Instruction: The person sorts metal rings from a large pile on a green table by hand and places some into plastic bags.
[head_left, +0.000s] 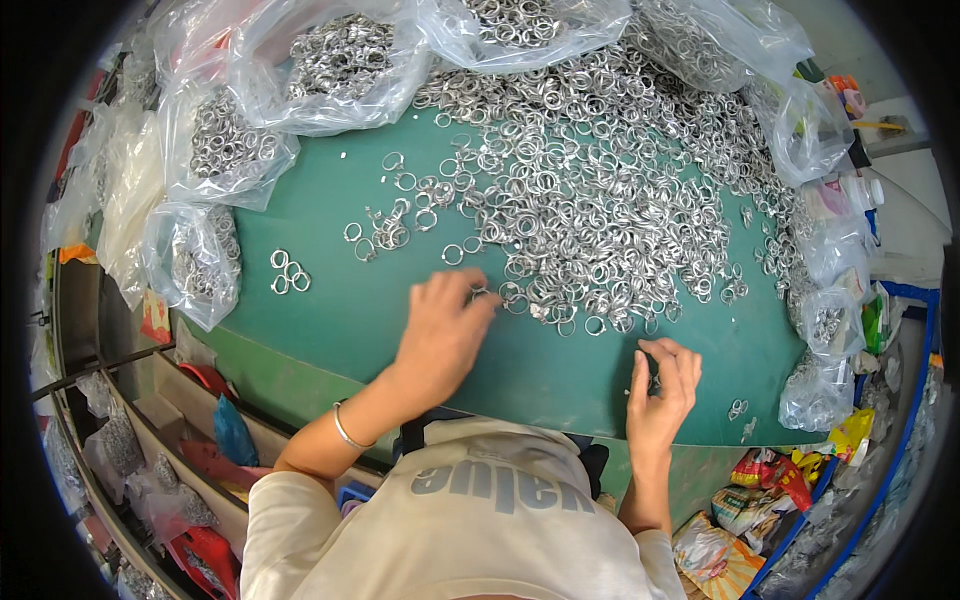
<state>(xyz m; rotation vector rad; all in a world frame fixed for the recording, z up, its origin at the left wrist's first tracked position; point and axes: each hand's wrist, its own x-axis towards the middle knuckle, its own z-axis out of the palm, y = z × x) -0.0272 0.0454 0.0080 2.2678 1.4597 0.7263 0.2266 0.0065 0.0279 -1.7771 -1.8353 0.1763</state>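
A large heap of silver-coloured metal rings (610,220) spreads over the green tabletop (330,190). My left hand (440,322), with a bangle on its wrist, is at the heap's near left edge. Its fingers are bent together around a ring (480,293). Close to the table's near edge, my right hand (662,388) has its thumb and fingers curled toward each other. Whatever sits between them is too small to make out. Left of the heap lie a loose cluster of rings (390,230) and, farther left, a small group of rings (290,272).
Clear plastic bags filled with rings (340,60) line the table's far and left sides. More bags (820,385) stand along the right edge, near a few loose rings (738,408). Shelving with compartments (160,410) is at lower left; colourful packets (745,505) lie at lower right.
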